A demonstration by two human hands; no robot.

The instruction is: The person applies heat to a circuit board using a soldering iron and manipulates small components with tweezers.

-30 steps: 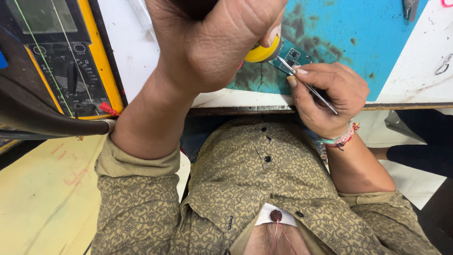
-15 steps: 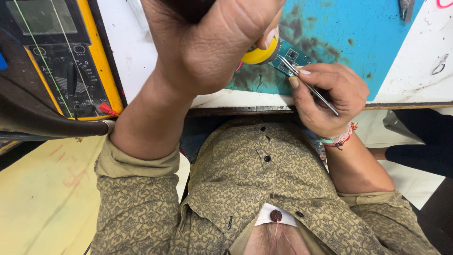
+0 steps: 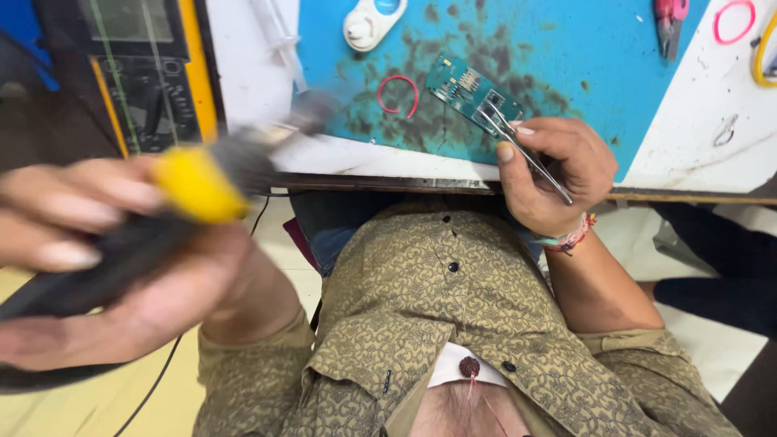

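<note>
Tweezers (image 3: 526,150) sit pinched in the right hand (image 3: 558,174), thumb and forefinger pressed together on the metal shanks, with the tips reaching up and away from the grip onto a small green circuit board (image 3: 473,93). That board lies flat on the blue mat (image 3: 583,57) just beyond the fingertips, near the worktop's front edge, close enough that the heel of the hand can brace on the edge for steadiness. A red rubber ring (image 3: 396,95) rests on the mat to the far side of the board from this grip, apart from it.

Nearer the lens, the left hand (image 3: 121,275) is wrapped shut around a dark-handled tool with a yellow collar (image 3: 194,184), likely a soldering iron, though motion blur makes that uncertain. Its metal end (image 3: 307,109) points from this grip toward the mat, well short of the board, and is held off the worktop. A thin black cord (image 3: 162,380) trails down below the fist.

Beyond the left grip stands a yellow-edged meter (image 3: 150,73). A white round gadget (image 3: 368,20), pink-handled cutters (image 3: 668,20) and a pink band (image 3: 732,23) lie at the far rim of the mat, well apart from both hands.
</note>
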